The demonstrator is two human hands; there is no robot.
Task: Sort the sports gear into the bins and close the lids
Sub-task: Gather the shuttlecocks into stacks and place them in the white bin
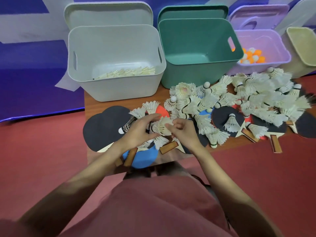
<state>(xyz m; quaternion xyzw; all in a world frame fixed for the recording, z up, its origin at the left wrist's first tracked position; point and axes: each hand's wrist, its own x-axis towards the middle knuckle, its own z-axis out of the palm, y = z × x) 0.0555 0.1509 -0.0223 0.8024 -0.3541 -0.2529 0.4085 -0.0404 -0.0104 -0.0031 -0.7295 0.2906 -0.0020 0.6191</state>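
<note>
My left hand (pixel 138 132) grips a bunch of white feather shuttlecocks (pixel 161 127) above the table's near left part. Right beside it, my right hand (pixel 183 132) pinches the feathers of the same bunch with curled fingers. A large heap of shuttlecocks (pixel 253 98) covers the table's middle and right, lying on table-tennis paddles (pixel 106 127) with black, red and blue faces. Behind stand open bins: a grey bin (pixel 118 89) with shuttlecocks at its bottom, a green bin (pixel 193 76) with nothing visible inside, and a lilac bin (pixel 273 41) holding orange and white balls (pixel 253 56).
A beige bin (pixel 302 47) stands at the far right edge. The bins' lids lean upright behind them: grey lid (pixel 107 14), green lid (pixel 193 12), lilac lid (pixel 256 16). The wooden table (pixel 92 106) sits on a red floor, with a blue wall cover at the left.
</note>
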